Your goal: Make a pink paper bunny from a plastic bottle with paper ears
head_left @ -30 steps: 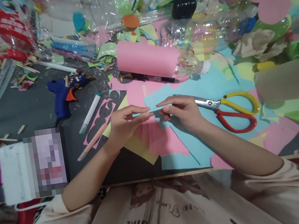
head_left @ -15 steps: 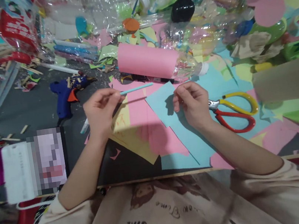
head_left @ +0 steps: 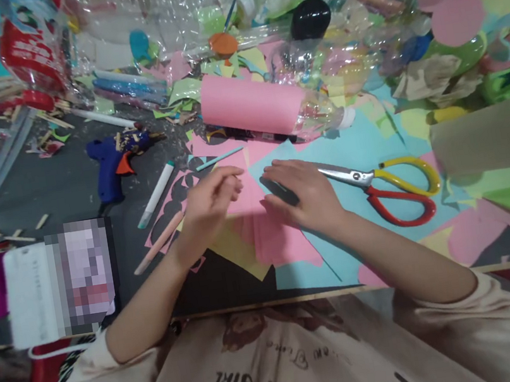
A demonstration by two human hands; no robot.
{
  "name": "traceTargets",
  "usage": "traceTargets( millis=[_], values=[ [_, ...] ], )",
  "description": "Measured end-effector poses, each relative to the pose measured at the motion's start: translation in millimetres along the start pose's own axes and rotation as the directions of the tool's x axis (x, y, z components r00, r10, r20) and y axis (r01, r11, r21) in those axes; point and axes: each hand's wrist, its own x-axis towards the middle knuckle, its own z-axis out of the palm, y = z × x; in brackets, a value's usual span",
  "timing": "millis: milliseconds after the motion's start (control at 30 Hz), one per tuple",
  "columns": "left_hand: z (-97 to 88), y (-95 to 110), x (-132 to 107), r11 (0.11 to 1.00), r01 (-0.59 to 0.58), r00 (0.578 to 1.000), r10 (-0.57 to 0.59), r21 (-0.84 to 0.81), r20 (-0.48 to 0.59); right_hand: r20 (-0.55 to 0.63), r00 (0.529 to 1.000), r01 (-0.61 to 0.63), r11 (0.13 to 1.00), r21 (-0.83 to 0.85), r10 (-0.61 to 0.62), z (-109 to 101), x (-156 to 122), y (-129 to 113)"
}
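Note:
My left hand (head_left: pixel 213 202) hovers over pink paper sheets (head_left: pixel 269 240), fingers loosely bent and holding nothing visible. Just beyond its fingers lies a thin light-blue paper stick (head_left: pixel 220 158). My right hand (head_left: pixel 306 196) is spread over the edge of a light-blue paper sheet (head_left: pixel 335 249), fingers stretched out toward the left. To its right lie scissors (head_left: pixel 368 180) with one yellow and one red handle; the blade tips are hidden behind the hand. A pink paper-wrapped plastic bottle (head_left: pixel 252 105) lies on its side beyond both hands. Under my left wrist, a pale pink stick (head_left: pixel 160 242) is partly covered.
A blue glue gun (head_left: pixel 107 165) and a white marker (head_left: pixel 157 193) lie to the left. Clear plastic bottles (head_left: pixel 170 6) and paper scraps fill the back. A phone (head_left: pixel 88 273) sits at the front left. A brown cardboard piece (head_left: pixel 490 133) stands at the right.
My left hand has let go of the light-blue stick, which now lies on the paper, and has moved nearer to me. My right hand has shifted left and its fingers have opened out.

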Motion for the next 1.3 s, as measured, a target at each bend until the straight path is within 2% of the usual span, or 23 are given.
traceTargets(
  millis=[67, 167, 267, 367, 467, 567, 633, 733, 800, 867, 933, 1100, 1300],
  values=[
    [7.5, 4, -5, 0.987, -0.046, 0.996, 0.034, 0.151, 0.085, 0.072, 0.996, 0.053, 0.999, 0.012, -0.053, 2, -3, -3],
    [12.1, 5, -10, 0.899, -0.172, 0.984, 0.138, 0.403, 0.112, 0.1, 0.988, 0.104, 0.985, 0.139, -0.118, 2, -6, -6],
    [11.2, 1, -11, 0.866, -0.199, 0.976, 0.133, 0.459, 0.172, 0.015, 1.0, 0.017, 0.966, 0.26, -0.021, -3, -4, -6],
    [8.8, -3, -9, 0.901, -0.184, 0.977, 0.125, 0.394, 0.171, -0.055, 0.991, -0.102, 0.949, 0.299, 0.123, -7, -1, -2],
    [6.5, -4, -6, 0.943, -0.199, 0.976, 0.165, 0.266, 0.144, -0.019, 0.989, -0.132, 0.938, 0.32, 0.145, -6, 2, 1],
    [4.9, 0, -4, 0.982, -0.185, 0.97, 0.178, 0.026, 0.164, 0.013, 0.986, -0.159, 0.907, 0.391, 0.168, -5, 2, 0],
    [4.4, 3, -2, 0.985, -0.093, 0.982, 0.115, -0.148, 0.147, 0.014, 0.972, -0.215, 0.861, 0.461, 0.235, -4, 2, -2],
    [3.9, 7, 0, 0.943, 0.105, 0.994, -0.089, -0.315, 0.063, 0.028, 0.938, -0.296, 0.757, 0.582, 0.346, -4, 3, -5],
    [3.4, 9, 1, 0.918, 0.202, 0.979, -0.203, -0.342, 0.035, 0.038, 0.917, -0.319, 0.675, 0.665, 0.397, -3, 4, -5],
    [2.9, 12, 2, 0.912, 0.253, 0.966, -0.256, -0.323, 0.034, 0.052, 0.902, -0.333, 0.615, 0.715, 0.429, -3, 6, -4],
    [2.5, 15, 3, 0.915, 0.262, 0.964, -0.261, -0.308, 0.046, 0.085, 0.895, -0.359, 0.595, 0.719, 0.437, -3, 6, -3],
    [1.9, 17, 2, 0.915, 0.242, 0.97, -0.231, -0.323, 0.071, 0.138, 0.906, -0.382, 0.634, 0.672, 0.4, -6, 7, -1],
    [0.5, 15, 0, 0.913, 0.217, 0.976, -0.212, -0.345, 0.051, 0.178, 0.905, -0.384, 0.557, 0.736, 0.387, -10, 10, 0]
  ],
)
